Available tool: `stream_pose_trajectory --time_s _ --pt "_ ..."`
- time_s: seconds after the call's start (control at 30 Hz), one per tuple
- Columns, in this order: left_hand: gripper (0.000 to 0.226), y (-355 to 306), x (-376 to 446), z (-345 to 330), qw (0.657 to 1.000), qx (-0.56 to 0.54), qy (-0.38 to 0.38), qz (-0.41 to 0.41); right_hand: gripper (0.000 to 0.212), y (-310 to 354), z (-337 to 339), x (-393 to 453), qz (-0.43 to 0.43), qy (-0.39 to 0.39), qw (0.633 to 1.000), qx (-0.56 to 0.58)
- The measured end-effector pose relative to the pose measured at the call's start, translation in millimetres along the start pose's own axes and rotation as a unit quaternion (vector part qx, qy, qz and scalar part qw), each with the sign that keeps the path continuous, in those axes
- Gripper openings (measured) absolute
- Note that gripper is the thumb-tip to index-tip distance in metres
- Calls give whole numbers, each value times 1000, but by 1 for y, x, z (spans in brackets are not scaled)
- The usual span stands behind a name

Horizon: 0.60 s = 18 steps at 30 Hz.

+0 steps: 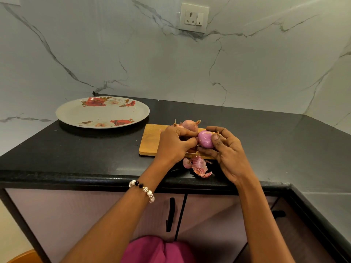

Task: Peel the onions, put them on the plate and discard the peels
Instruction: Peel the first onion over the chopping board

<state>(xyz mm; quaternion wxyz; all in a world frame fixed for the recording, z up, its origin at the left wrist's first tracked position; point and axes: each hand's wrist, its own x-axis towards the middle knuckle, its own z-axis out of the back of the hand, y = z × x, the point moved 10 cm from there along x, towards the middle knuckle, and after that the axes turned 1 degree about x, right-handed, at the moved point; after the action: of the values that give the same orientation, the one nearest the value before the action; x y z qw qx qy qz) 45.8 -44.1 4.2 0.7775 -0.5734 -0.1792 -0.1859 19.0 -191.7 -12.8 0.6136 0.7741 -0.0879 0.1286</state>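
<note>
Head view. The right hand (226, 150) holds a smooth, glossy purple peeled onion (205, 139) above the near end of a wooden cutting board (150, 141), its grip curled round the bulb with the thumb on the front face and the fingers behind and beneath. The left hand (173, 143), wearing a beaded bracelet (143, 189) at the wrist, has its grip closed in a pinch at the onion's left side; what it pinches is hidden between the fingertips. Behind the hands, on the board, lie unpeeled onions (190, 124) with dry, papery pinkish-brown skin and wispy root tufts; how many cannot be told. Loose onion peels (198, 166), thin, curled and brittle, lie in a small heap on the table (85, 152) just in front of the board, near the table's rounded front edge.

The table is dark, speckled polished stone. The board is rectangular with rounded corners and pale, straight-grained wood. A round, shallow plate (70, 112) with red rose prints stands at the far left of the table, well apart from the board; its left rim overhangs the table's left edge. Bare table surface lies between plate and board and to the right of the hands. A white veined marble wall (247, 73) closes the back and right sides and carries a socket with switch (194, 17). Below the table edge are pale cabinet doors with black handles (170, 215).
</note>
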Motion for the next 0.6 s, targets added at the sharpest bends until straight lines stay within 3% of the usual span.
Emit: stream_pose_trajectory --time_s 0.3,0.6 --pt "15 -1 -4 8 998 -38 -45 19 33 4 2 -1 15 -22 1000 12" --pt "12 -16 -5 7 996 65 -37 -38 22 9 1 -3 51 -24 998 -35"
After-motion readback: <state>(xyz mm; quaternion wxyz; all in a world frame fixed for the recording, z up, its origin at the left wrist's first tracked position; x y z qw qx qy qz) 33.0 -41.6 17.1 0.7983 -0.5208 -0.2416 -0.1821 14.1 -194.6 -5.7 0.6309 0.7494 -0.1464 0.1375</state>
